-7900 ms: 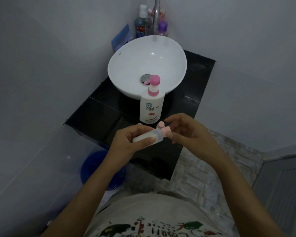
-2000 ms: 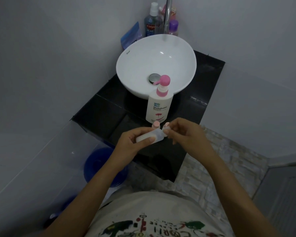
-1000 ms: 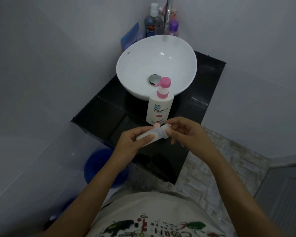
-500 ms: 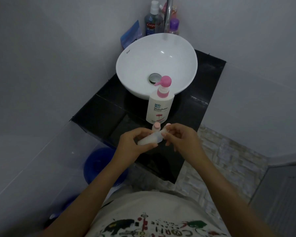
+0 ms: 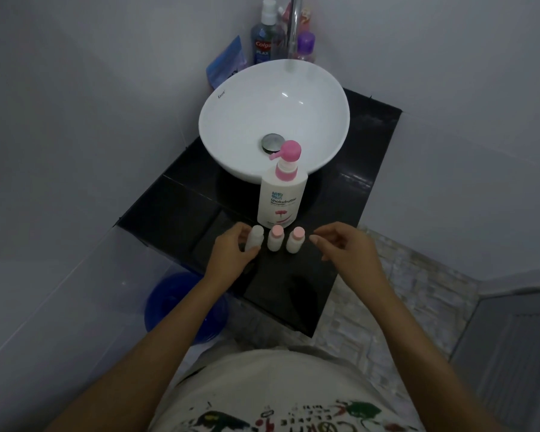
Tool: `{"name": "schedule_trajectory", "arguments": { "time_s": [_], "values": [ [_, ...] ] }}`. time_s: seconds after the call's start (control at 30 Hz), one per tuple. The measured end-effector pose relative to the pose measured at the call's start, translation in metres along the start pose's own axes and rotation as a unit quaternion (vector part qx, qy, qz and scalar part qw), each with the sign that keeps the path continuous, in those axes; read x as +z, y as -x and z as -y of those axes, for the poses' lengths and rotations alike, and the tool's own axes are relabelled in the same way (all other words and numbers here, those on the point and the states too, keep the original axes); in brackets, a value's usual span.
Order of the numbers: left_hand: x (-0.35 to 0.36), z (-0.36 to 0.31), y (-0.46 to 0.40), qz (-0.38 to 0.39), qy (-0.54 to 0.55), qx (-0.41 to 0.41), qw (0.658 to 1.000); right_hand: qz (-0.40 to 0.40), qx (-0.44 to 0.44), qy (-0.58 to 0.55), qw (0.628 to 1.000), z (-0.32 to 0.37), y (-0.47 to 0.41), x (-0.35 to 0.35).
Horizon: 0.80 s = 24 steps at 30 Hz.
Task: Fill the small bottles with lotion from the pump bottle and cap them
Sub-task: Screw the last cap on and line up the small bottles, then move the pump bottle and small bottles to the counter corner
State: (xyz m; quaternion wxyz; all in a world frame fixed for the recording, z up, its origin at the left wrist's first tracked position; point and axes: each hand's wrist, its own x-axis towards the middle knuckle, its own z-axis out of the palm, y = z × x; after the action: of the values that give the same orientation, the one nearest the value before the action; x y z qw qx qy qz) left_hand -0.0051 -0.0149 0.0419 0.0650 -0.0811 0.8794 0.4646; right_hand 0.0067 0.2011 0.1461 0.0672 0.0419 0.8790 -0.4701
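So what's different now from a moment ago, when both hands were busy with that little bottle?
The small bottle has come down onto the black counter, standing upright at the left of two pink-capped bottles. The left hand still wraps it; the right hand has let go and hovers open. The pump bottle and white basin stayed put.

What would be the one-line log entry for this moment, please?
left hand: on white-capped small bottle | right hand: open, empty | two pink-capped small bottles: upright on counter | pump bottle: behind row
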Motion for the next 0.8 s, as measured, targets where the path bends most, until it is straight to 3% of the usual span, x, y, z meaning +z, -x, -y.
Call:
{"name": "schedule_trajectory", "arguments": {
  "time_s": [0.47, 0.57, 0.67, 0.8],
  "values": [
    [-0.003, 0.005, -0.009, 0.032, 0.05, -0.033, 0.998, -0.026, -0.01, 0.046, 0.999, -0.016, -0.041, -0.005],
    [-0.024, -0.004, -0.014, -0.006, 0.05, -0.026, 0.998, 0.002, -0.012, 0.051, 0.999, -0.016, -0.065, -0.003],
    [-0.042, -0.021, -0.02, -0.058, 0.092, 0.042, 0.993, 0.051, -0.007, 0.044, 0.998, -0.015, -0.09, 0.004],
    [-0.041, -0.042, -0.037, -0.025, 0.079, 0.08, 0.993, 0.114, -0.028, 0.038, 0.992, -0.012, -0.108, 0.015]
  ]
}}
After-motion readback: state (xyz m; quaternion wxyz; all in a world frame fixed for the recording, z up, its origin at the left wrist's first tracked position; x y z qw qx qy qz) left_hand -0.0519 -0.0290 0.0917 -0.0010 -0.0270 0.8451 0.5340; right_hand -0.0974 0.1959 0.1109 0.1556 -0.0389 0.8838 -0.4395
